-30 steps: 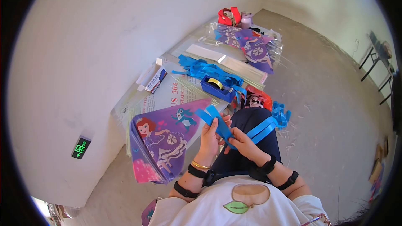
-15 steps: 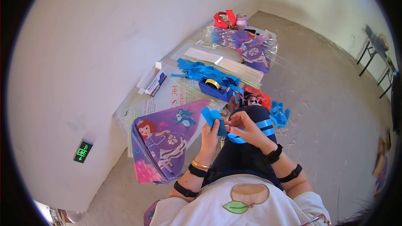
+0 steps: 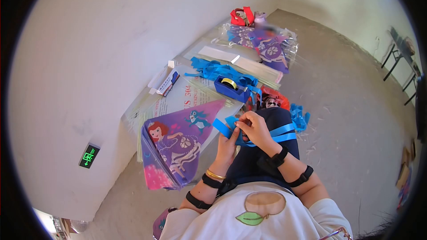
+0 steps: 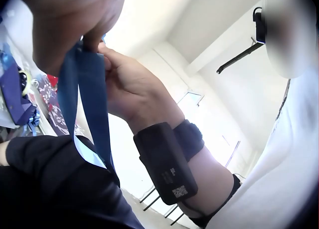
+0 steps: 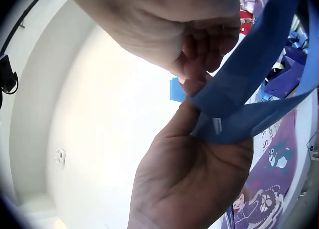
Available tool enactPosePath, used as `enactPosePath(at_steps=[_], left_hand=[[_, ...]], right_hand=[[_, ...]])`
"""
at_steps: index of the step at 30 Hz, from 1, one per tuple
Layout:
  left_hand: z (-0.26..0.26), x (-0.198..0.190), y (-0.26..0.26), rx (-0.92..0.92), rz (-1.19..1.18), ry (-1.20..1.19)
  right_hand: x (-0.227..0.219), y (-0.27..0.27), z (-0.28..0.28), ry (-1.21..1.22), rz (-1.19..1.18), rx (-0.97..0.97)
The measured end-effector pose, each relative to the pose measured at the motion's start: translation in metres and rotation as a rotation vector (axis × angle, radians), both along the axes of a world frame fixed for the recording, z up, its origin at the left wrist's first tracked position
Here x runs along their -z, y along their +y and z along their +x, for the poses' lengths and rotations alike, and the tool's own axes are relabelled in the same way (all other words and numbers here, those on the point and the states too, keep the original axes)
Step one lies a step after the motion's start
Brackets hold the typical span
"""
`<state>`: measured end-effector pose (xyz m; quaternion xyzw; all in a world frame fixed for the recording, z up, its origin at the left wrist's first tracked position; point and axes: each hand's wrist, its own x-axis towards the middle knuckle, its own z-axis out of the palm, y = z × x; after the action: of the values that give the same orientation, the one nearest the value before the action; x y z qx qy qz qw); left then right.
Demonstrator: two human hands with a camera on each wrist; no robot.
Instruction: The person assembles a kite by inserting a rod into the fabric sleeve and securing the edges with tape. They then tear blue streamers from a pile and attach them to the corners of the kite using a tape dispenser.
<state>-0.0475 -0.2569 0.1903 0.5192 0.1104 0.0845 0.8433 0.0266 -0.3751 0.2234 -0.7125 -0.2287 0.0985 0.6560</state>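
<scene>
A flat blue ribbon [image 3: 221, 128] is folded into overlapping layers between my two hands, above the thighs. My left hand [image 3: 227, 146] grips the folded part, its thumb lying over the layers; in the right wrist view the ribbon [image 5: 239, 79] loops out past the left palm [image 5: 194, 174]. My right hand [image 3: 259, 132] has its fingertips bent together on the ribbon close by the left thumb, pinching it there. From the hands, two blue lengths [image 3: 283, 138] run right across the dark trousers. In the left wrist view the ribbon [image 4: 93, 99] hangs down from between the hands.
On the table at left lie a stack of purple printed kite sheets [image 3: 178, 146], a blue tape dispenser [image 3: 231, 91], a heap of blue ribbon [image 3: 218, 72] and an opened small box [image 3: 167, 82]. More blue ribbon [image 3: 300, 118] hangs beyond the knee. The wall [image 3: 89, 71] borders the left.
My right hand first gripped the ribbon to the right of the left hand, then came off with spread fingers, and now pinches at the fold by the left thumb. The left hand keeps its hold.
</scene>
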Motion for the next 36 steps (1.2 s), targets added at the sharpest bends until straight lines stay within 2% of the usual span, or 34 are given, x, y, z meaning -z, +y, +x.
enactPosePath(at_steps=[3,5,7,9,11,12,13,15,17,19,21,22,24,25,26,27,28,29,31,35,36], left_hand=[[0.0,0.008,0.006,0.008,-0.076,0.011],[0.0,0.012,0.011,0.014,-0.102,0.021],[0.0,0.012,0.015,-0.128,-0.114,0.027],[-0.002,0.007,0.017,-0.183,-0.115,-0.018],[-0.004,0.003,0.017,-0.235,-0.11,-0.058],[-0.004,0.002,0.015,-0.287,-0.137,-0.064],[-0.004,0.0,0.013,-0.338,-0.163,-0.069],[-0.007,-0.005,0.009,-0.315,-0.178,-0.069],[-0.01,-0.009,0.005,-0.285,-0.192,-0.073],[-0.012,-0.013,0.002,-0.221,-0.312,-0.098],[-0.014,-0.015,-0.001,-0.181,-0.338,-0.119],[-0.014,-0.016,-0.001,-0.145,-0.369,-0.13],[-0.017,-0.016,0.001,-0.087,-0.385,-0.135],[-0.018,-0.016,0.001,-0.029,-0.406,-0.132],[-0.016,-0.013,0.002,-0.032,-0.401,-0.137],[-0.015,-0.012,0.003,0.048,-0.369,-0.131],[-0.015,-0.011,0.003,0.131,-0.336,-0.125],[-0.016,-0.009,0.003,0.132,-0.328,-0.131],[-0.021,-0.018,-0.004,0.082,-0.063,-0.183],[-0.034,-0.027,-0.009,0.11,-0.012,-0.256],[-0.039,-0.031,-0.012,0.12,-0.153,-0.285]], right_hand=[[0.007,0.004,0.001,0.034,-0.038,-0.028],[0.02,0.007,0.003,-0.075,0.104,0.021],[0.029,0.005,0.002,0.007,0.165,-0.041],[0.027,0.004,-0.003,0.085,0.227,-0.114],[0.015,0.0,-0.017,-0.091,-0.092,-0.122],[0.011,0.002,-0.021,-0.095,-0.14,-0.117],[0.014,0.005,-0.024,-0.1,-0.134,-0.122],[0.022,0.01,-0.029,-0.332,-0.115,-0.018],[0.024,0.008,-0.028,-0.33,-0.098,0.011],[0.026,0.004,-0.027,-0.331,-0.078,0.045],[0.026,-0.002,-0.024,-0.109,0.082,-0.049],[0.025,-0.006,-0.023,-0.116,0.088,-0.049],[0.025,-0.014,-0.022,0.315,0.317,-0.259],[0.026,-0.017,-0.023,0.31,0.321,-0.264],[0.028,-0.02,-0.024,0.339,0.317,-0.351],[0.028,-0.022,-0.026,0.369,0.314,-0.436],[0.03,-0.023,-0.03,0.366,0.32,-0.44],[0.031,-0.024,-0.033,0.355,0.279,-0.444],[0.03,-0.026,-0.039,0.335,0.236,-0.451],[0.028,-0.025,-0.047,0.4,0.284,-0.417],[0.025,-0.025,-0.049,0.39,0.283,-0.407]])
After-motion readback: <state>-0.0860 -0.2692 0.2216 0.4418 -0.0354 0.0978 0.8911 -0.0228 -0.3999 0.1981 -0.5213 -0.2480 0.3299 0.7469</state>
